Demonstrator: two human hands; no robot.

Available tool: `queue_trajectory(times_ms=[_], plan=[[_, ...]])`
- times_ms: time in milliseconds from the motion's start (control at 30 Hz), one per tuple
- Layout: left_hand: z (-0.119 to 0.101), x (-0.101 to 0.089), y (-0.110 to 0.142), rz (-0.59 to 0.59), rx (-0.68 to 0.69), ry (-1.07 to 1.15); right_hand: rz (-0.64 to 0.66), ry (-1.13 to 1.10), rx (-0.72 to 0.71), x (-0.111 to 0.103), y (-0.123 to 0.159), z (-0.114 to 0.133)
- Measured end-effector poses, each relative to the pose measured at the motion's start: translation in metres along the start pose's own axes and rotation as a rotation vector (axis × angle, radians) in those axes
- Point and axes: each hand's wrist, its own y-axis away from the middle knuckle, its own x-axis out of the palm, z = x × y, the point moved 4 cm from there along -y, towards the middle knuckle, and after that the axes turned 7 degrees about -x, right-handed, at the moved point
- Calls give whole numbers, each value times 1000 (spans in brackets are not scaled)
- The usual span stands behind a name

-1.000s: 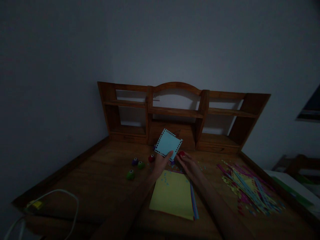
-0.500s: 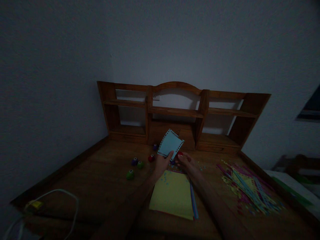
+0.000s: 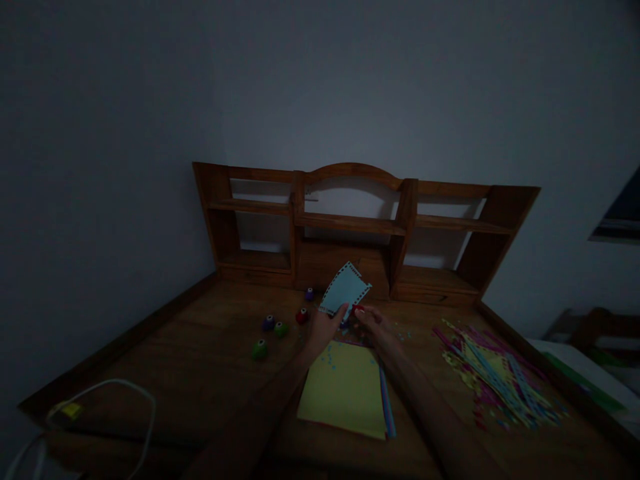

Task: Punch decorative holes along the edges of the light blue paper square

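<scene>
My left hand (image 3: 324, 327) pinches a light-blue sheet of paper (image 3: 345, 290) by its lower edge, thumb on top. Rows of small punched holes run along several of the sheet's edges, and the sheet is tilted up and slightly bent. Close to its lower right corner, my right hand (image 3: 374, 323) is closed on a small red craft punch (image 3: 357, 309), partly hidden by the fingers. Under the hands lies a stack of coloured paper (image 3: 345, 393), yellow on top, with tiny blue cut-outs scattered over it. A purple punch (image 3: 344, 325) shows between the hands.
More small punches stand to the left: green (image 3: 259, 350), another green (image 3: 280, 329), purple (image 3: 269, 323), red (image 3: 301, 316). A pile of coloured paper strips (image 3: 500, 373) lies at right. A wooden shelf (image 3: 350, 223) spans the back; a white cable (image 3: 125, 381) loops at front left.
The blue sheet has turned and shifted slightly right in my left hand, bending more. My right hand's fingers have closed further around the red punch beside the sheet's corner.
</scene>
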Motion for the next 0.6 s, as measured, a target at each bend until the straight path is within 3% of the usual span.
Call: queue_trajectory(times_ms=[167, 433, 600], plan=[[-8, -2, 3, -8, 23, -15, -51, -54, -43, 0, -3, -2], [-10, -3, 6, 18, 27, -34, -6, -183, -26, 5, -1, -2], [-17, -2, 8, 46, 71, -28, 4, -88, 8, 3, 1, -3]])
